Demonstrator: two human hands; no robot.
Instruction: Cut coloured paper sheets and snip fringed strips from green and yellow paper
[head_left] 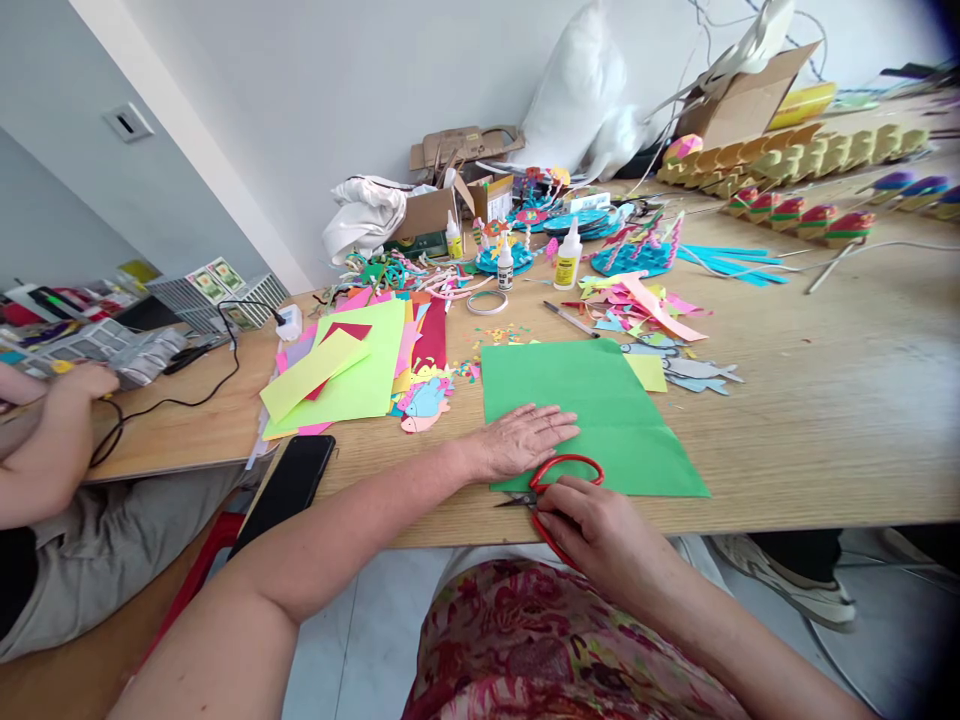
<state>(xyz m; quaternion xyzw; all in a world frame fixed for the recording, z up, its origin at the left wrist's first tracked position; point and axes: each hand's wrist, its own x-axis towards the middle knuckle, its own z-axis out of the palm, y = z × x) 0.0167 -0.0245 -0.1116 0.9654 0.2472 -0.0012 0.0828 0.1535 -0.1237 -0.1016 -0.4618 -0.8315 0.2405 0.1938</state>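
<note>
A large green sheet of paper lies on the wooden table in front of me, a crease running across it. My left hand rests flat on its left part, fingers stretched to the right. At the near edge of the sheet, my right hand grips red-handled scissors by the handles. Their short dark blades point left, just past the near edge of the paper. Part of the lower handle is hidden behind my fingers.
Left of the sheet are stacked coloured papers, paper fish cutouts and a black phone. Behind lie glue bottles, a tape roll, a pen and paper scraps. Another person's arm is at far left.
</note>
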